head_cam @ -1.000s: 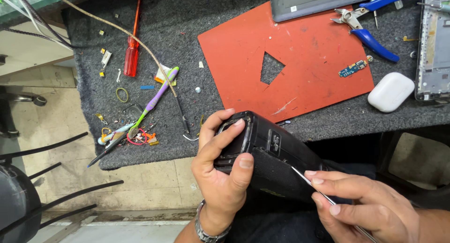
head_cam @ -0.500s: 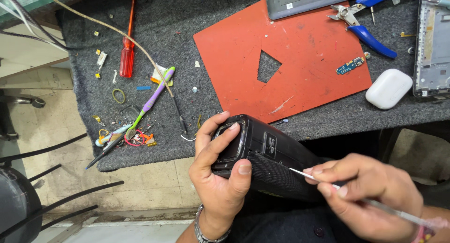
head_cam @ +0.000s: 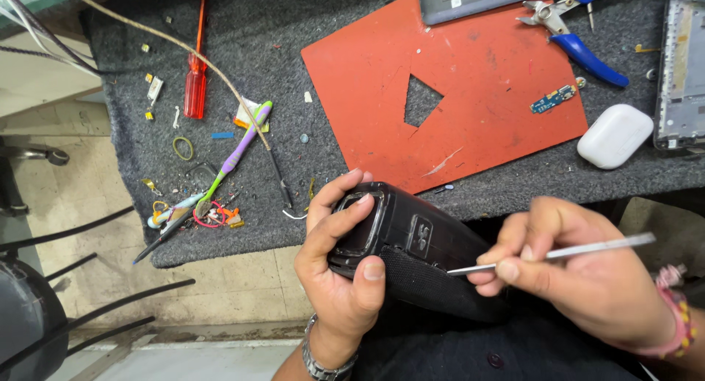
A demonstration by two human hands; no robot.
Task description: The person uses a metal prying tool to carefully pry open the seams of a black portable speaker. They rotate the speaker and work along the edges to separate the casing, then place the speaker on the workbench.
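My left hand (head_cam: 341,267) grips the end of a black cylindrical speaker (head_cam: 411,245) with a mesh side, held in my lap below the bench edge. My right hand (head_cam: 580,274) pinches a thin metal pry tool (head_cam: 551,254) like a pen. The tool's tip touches the speaker's side seam near its button panel. A metal watch band shows on my left wrist.
A grey felt mat (head_cam: 294,138) covers the bench. On it lie a red cut sheet (head_cam: 470,80), blue pliers (head_cam: 580,43), a white earbud case (head_cam: 615,135), a small blue circuit board (head_cam: 554,98), a red screwdriver (head_cam: 195,80), a purple toothbrush (head_cam: 239,149) and small scraps. A chair base (head_cam: 44,307) stands at left.
My right hand has lifted and turned, so the pry tool now lies nearly level with its tip at the speaker's side. The speaker sits slightly lower in view.
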